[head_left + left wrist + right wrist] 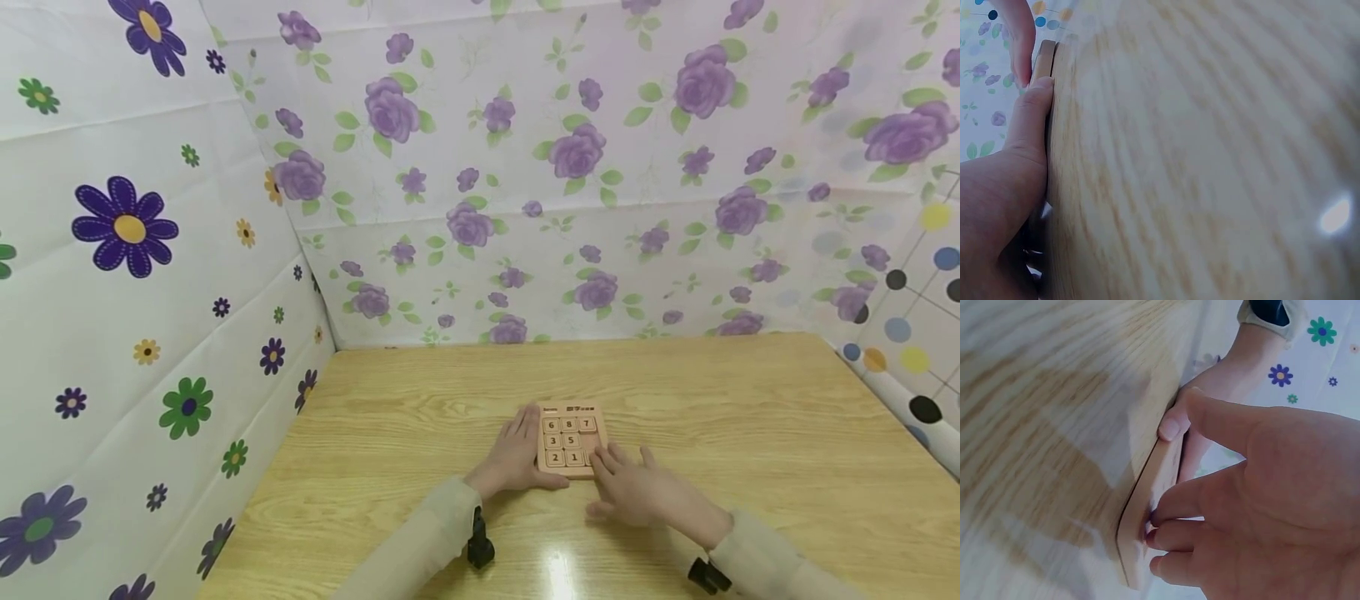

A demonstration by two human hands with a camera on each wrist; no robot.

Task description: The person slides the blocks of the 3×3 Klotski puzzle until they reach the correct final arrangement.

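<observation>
A wooden sliding number puzzle (pixel 551 472) lies flat on the table. Its top row reads 6, 8, 7; the middle row shows 3 and 5 with a bare slot at the right. In the bottom row are 2, 1 and a tile mostly hidden by fingers. My left hand (pixel 517 454) holds the board, fingers along its left side and thumb at the near edge; that thumb also shows against the edge in the left wrist view. My right hand (pixel 637 492) touches the lower right corner with its fingertips, the fingers fairly straight and the thumb apart, as the right wrist view (pixel 1272 494) shows.
The wood-grain table (pixel 420 383) stretches around the puzzle on every side. Behind it hangs a cloth with purple roses (pixel 468 225), and a flower-printed cloth (pixel 127 333) stands along the left. A dotted cloth (pixel 900 308) borders the right edge.
</observation>
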